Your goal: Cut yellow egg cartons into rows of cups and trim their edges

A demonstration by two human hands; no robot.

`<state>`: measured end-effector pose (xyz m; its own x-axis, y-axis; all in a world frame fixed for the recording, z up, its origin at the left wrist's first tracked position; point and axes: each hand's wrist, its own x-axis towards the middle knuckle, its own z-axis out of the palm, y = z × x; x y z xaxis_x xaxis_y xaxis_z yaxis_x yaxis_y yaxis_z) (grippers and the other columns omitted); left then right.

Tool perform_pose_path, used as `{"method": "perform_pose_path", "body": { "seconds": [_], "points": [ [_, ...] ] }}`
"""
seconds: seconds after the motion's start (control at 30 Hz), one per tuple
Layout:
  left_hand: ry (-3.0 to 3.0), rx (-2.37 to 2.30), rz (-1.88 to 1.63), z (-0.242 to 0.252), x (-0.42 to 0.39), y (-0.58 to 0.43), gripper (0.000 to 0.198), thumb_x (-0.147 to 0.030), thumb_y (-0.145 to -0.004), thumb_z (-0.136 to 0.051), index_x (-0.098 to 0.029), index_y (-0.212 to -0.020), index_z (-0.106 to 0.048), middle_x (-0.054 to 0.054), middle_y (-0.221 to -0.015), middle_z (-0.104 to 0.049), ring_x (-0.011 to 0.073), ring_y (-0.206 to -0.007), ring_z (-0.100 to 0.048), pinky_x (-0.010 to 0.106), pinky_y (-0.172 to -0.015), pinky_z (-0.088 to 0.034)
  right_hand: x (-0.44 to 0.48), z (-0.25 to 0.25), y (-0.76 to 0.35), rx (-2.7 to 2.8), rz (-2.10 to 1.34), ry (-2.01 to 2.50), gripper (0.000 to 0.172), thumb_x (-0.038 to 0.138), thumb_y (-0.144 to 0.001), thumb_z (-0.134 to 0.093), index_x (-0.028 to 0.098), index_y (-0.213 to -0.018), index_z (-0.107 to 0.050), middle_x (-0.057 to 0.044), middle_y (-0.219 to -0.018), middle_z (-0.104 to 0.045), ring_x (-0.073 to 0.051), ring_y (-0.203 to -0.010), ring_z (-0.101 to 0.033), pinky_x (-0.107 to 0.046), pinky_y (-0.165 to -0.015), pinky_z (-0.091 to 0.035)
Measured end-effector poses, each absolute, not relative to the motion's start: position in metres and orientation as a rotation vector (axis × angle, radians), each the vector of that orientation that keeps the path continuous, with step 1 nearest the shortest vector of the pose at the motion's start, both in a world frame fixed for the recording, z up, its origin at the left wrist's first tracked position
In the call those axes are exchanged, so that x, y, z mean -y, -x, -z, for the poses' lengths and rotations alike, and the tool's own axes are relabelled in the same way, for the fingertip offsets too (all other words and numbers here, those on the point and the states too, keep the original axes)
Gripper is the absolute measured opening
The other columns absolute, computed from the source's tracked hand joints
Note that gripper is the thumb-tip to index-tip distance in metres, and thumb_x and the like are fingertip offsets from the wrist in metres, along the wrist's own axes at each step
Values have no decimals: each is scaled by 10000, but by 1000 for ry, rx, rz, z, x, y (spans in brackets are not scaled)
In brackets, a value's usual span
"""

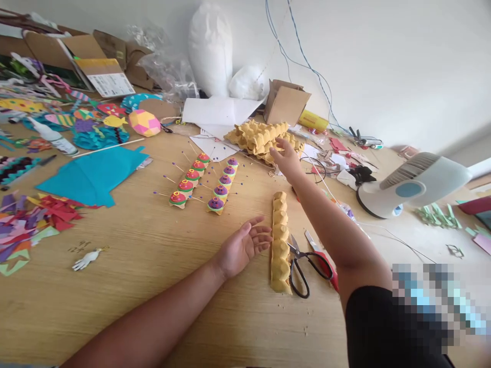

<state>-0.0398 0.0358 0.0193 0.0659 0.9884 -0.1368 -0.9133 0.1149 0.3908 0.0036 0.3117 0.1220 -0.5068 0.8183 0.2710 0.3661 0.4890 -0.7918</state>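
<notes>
My left hand (243,246) lies palm up with its fingers apart and holds nothing. Its fingertips are at the left edge of a yellow egg-carton strip (281,240); whether they touch it I cannot tell. Black-handled scissors (307,263) lie right of the strip, next to a red-handled cutter (325,263) partly hidden by my right arm. My right hand (287,159) reaches to the front of a pile of yellow egg cartons (259,137), fingers spread, nothing in it. Two painted egg-carton caterpillars, one red (192,176) and one purple (221,189), stand left of it, stuck with blue-tipped pins.
A white fan (414,184) stands at the right. Blue felt (94,176), colourful scraps (34,227) and a glue bottle (53,137) lie at the left. White paper (218,113) and a cardboard box (286,102) are at the back, beside paper scraps. Cables hang down the wall.
</notes>
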Motion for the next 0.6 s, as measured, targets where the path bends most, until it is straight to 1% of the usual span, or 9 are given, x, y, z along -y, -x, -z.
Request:
{"method": "perform_pose_path", "body": {
  "seconds": [0.07, 0.13, 0.23, 0.3, 0.33, 0.37, 0.43, 0.5, 0.6],
  "points": [
    [-246, -421, -1443, -19, -35, 40, 512, -454, -882, -761, -197, -1311, -649, 101, -1132, -741, 212, -988, -721, 335, -888, -553, -272, -131, -49, 2099, -964, 865, 501, 478, -965, -591, 253, -1413, -573, -111, -1386, -623, -222, -1101, -670, -378, -884, -600],
    [-276, -442, -1427, -20, -35, 40, 523, -449, -877, -763, -197, -1320, -645, 105, -1153, -739, 219, -1006, -722, 340, -899, -555, -226, -140, -102, 2207, -932, 806, 407, 464, -974, -597, 233, -1306, -643, -96, -1288, -688, -211, -1070, -686, -374, -909, -590],
    [-295, -462, -1406, -21, -33, 40, 524, -434, -872, -765, -202, -1323, -634, 99, -1141, -742, 216, -1008, -718, 346, -906, -559, -159, -143, -181, 2445, -685, 871, 275, 411, -996, -596, 223, -1156, -718, -88, -1125, -735, -214, -1008, -694, -369, -876, -576],
    [-313, -470, -1392, -22, -32, 40, 528, -433, -865, -771, -201, -1319, -634, 93, -1141, -741, 205, -989, -716, 341, -902, -563, -122, -133, -221, 2520, -532, 1017, 232, 383, -1003, -587, 234, -1109, -730, -84, -1103, -743, -223, -985, -697, -374, -852, -565],
    [-330, -473, -1389, -22, -31, 40, 532, -432, -861, -774, -199, -1318, -634, 92, -1145, -739, 204, -994, -714, 341, -904, -565, -106, -124, -236, 2544, -492, 1078, 232, 383, -1002, -589, 234, -1117, -727, -90, -1125, -744, -234, -1009, -700, -383, -869, -561],
    [-347, -479, -1388, -22, -31, 40, 536, -431, -864, -770, -196, -1325, -632, 93, -1148, -737, 205, -1002, -711, 339, -906, -567, -93, -114, -246, 2574, -460, 1145, 254, 385, -1000, -595, 233, -1164, -716, -99, -1171, -740, -249, -1052, -699, -397, -903, -555],
    [-377, -489, -1379, -24, -30, 41, 552, -438, -859, -772, -194, -1334, -631, 97, -1152, -734, 211, -1015, -708, 342, -912, -569, -72, -93, -254, 2622, -348, 1290, 372, 425, -979, -635, 225, -1291, -668, -129, -1294, -705, -294, -1171, -668, -427, -958, -541],
    [-395, -509, -1369, -25, -29, 41, 553, -444, -851, -777, -195, -1325, -638, 99, -1145, -735, 217, -1019, -706, 345, -914, -570, -59, -75, -250, 2623, -137, 1445, 477, 450, -964, -656, 227, -1384, -620, -146, -1386, -662, -338, -1275, -611, -469, -1017, -506],
    [-415, -534, -1370, -25, -27, 41, 546, -449, -841, -783, -199, -1308, -651, 101, -1151, -734, 228, -1025, -707, 354, -912, -573, -51, -62, -233, 2686, 11, 1565, 535, 480, -959, -646, 226, -1427, -591, -154, -1344, -684, -353, -1260, -606, -476, -1011, -487]
  ]
}}
